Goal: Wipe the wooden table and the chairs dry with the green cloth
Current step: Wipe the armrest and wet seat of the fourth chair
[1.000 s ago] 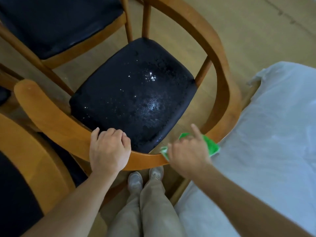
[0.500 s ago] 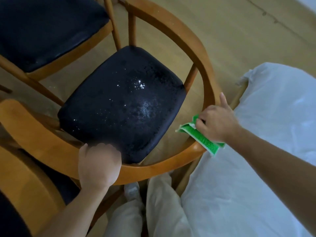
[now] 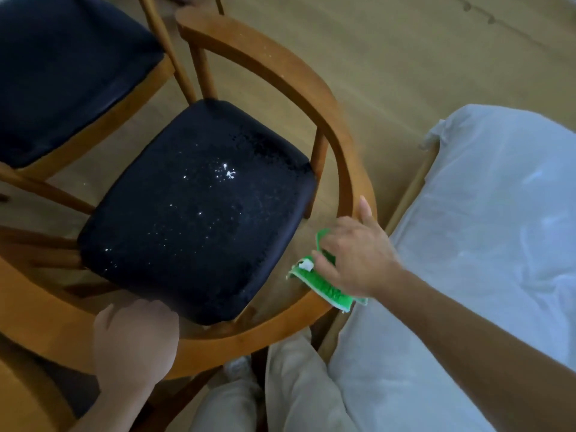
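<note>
Progress is seen: the folded green cloth (image 3: 324, 280), pressed under the right hand (image 3: 355, 254), has been slid further along the curved wooden chair rail (image 3: 314, 98), gripped by the left hand (image 3: 134, 341), while the droplet-speckled black seat (image 3: 199, 210) is left unwiped.

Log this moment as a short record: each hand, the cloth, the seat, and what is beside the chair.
left hand: grips the chair's curved wooden rail
right hand: holds the green cloth against the rail
seat: black cushion, speckled with bright droplets
second chair: upper left, black seat
right of chair: white sheet over furniture
</note>
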Motion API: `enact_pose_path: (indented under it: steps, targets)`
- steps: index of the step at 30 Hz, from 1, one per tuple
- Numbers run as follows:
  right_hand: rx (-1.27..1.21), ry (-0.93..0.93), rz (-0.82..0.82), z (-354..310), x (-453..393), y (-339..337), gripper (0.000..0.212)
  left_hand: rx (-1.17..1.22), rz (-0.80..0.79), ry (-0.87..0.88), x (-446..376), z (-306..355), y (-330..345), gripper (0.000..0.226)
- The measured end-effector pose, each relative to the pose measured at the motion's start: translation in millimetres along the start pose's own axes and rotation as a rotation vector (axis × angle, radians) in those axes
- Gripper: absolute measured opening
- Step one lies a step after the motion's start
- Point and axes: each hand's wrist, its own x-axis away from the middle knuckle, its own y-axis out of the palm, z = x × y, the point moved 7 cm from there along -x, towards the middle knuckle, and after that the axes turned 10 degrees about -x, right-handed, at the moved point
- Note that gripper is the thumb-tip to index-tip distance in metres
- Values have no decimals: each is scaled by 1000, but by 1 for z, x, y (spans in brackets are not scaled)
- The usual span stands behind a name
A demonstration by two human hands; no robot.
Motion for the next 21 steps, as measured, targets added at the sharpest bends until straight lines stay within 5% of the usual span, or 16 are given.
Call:
enact_pose_path:
  steps: [6, 12, 16, 21]
  targets:
    - [-209, 292, -74, 82, -54, -11, 49, -40, -83, -51, -4, 0, 2, 28]
    - [-684, 780, 198, 70, -3, 3, 92, -107, -144, -100, -1, -1, 7, 27]
    - [-1051, 994, 364, 38, 42, 28, 92, 327, -210, -81, -1, 62, 0, 38]
    - [-1114, 1002, 370, 64, 25, 32, 74, 805, -274, 39, -5, 206, -32, 31]
